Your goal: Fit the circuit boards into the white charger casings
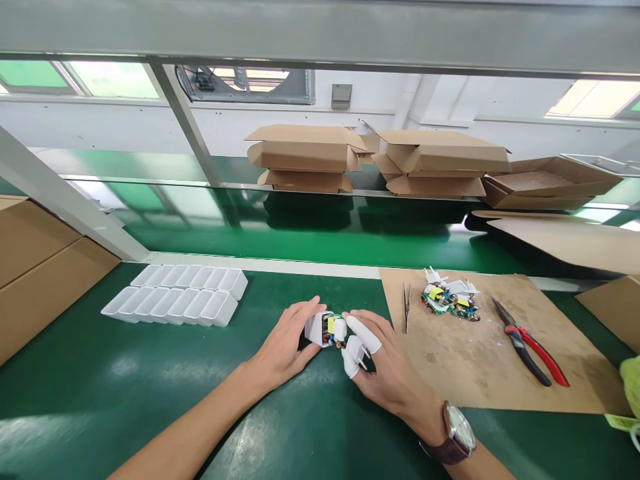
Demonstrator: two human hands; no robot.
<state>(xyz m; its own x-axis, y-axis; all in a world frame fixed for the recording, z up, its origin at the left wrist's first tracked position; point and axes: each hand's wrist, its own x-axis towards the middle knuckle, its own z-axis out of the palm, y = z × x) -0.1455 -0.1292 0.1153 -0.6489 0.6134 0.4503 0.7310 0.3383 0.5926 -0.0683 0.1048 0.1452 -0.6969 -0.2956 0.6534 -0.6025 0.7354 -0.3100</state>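
Note:
My left hand (287,343) grips a small white charger housing (319,328) on the green bench mat (150,387). A green circuit board with a yellow part (331,327) sticks out of the housing's open end. My right hand (383,363), with white finger cots on several fingertips and a wristwatch (457,433), pinches the board end and holds a white plug piece (354,352). Both hands meet at the housing in the middle of the bench.
Two rows of white housings (175,295) lie at the left. A brown cardboard sheet (480,360) at the right carries tweezers (407,307), a pile of circuit boards and plug parts (450,299), and red-handled cutters (530,341). Cardboard boxes (305,157) sit beyond the conveyor (300,230).

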